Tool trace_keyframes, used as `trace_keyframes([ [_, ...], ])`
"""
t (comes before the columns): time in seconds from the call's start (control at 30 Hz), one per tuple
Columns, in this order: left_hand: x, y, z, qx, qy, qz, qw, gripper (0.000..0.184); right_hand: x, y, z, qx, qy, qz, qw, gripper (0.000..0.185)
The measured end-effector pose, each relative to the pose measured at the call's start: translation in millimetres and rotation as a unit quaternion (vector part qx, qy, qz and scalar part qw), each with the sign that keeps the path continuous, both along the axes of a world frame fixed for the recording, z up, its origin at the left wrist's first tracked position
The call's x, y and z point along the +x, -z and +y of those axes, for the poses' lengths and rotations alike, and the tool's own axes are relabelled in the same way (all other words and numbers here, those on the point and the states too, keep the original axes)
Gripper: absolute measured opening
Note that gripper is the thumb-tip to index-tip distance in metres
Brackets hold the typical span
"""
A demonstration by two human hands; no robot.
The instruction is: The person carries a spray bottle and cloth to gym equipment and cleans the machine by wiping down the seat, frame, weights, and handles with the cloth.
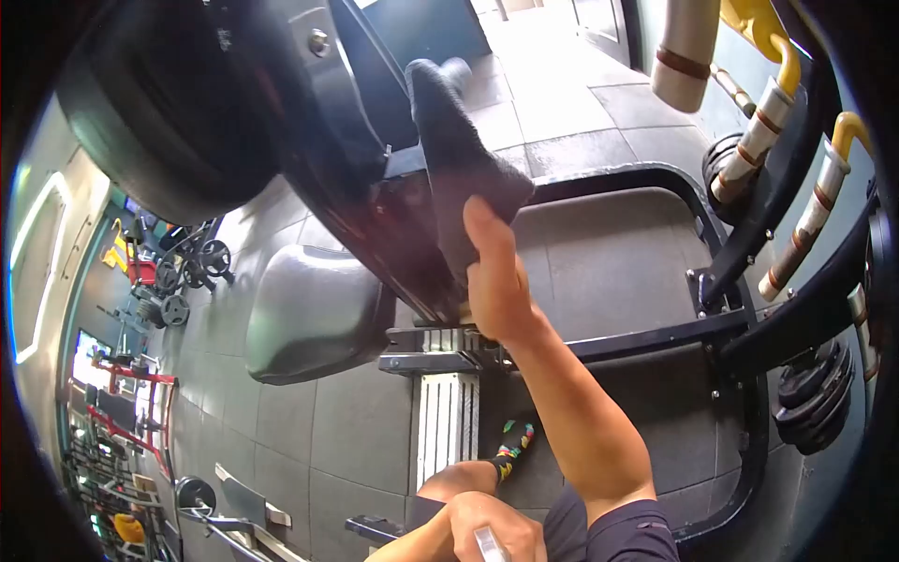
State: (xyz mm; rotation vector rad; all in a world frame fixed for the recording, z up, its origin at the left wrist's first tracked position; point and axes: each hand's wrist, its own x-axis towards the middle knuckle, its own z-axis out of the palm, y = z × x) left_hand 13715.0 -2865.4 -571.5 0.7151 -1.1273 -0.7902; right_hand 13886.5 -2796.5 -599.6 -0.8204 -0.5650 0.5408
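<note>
My right hand (pixel 496 281) is closed on a dark grey cloth (pixel 459 150), thumb on top. The cloth lies along the black upright frame (pixel 346 187) of a gym machine, its upper end blurred and loose. Most of my right fingers are hidden behind the cloth and hand. Near the bottom edge, my left hand (pixel 482 520) is closed around a pale grey object (pixel 489 545); only a narrow end of it shows, so its kind is unclear. Below the cloth, to the left, is a black padded seat (pixel 318 314), and a big black pad (pixel 159 112) sits at the upper left.
A black base frame (pixel 646 342) crosses the tiled floor (pixel 272 431). On the right hang yellow-and-white handles (pixel 796 225) and black weight plates (pixel 815 398). A foot in a patterned sock (pixel 513 448) stands by a silver ribbed plate (pixel 448 426). Racks (pixel 131 403) line the far left.
</note>
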Motion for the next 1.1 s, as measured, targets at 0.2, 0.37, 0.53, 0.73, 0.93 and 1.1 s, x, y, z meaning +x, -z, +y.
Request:
trace_keyframes([
  [0.2, -10.5, -7.9, -3.5, 0.014, -0.007, -0.019, 1.0, 0.023, -8.7, -26.7, 0.8, 0.032, 0.36, -0.391, 0.846, 0.051],
  [0.37, -10.8, -21.3, -4.4, -0.006, -0.017, -0.005, 1.0, 0.025, 7.5, -121.5, -12.2, -0.064, 0.375, -0.538, 0.752, 0.038],
  [0.53, -14.5, -16.5, 7.4, 0.03, -0.013, -0.023, 0.999, 0.024, -9.7, -136.7, -16.3, -0.124, 0.416, -0.59, 0.68, 0.04],
  [0.73, -18.6, -15.7, 16.0, 0.058, -0.012, -0.031, 0.998, 0.023, -12.9, -145.8, -11.1, -0.076, 0.481, -0.577, 0.656, 0.029],
  [0.93, -17.5, -15.2, 20.5, 0.04, -0.022, -0.014, 0.999, 0.023, 5.6, -156.4, -14.6, -0.158, 0.316, -0.539, 0.765, 0.031],
  [1.1, -13.8, -23.2, 21.3, 0.014, -0.038, -0.042, 0.998, 0.023, 2.4, -140.5, -8.6, -0.087, 0.381, -0.562, 0.73, 0.037],
])
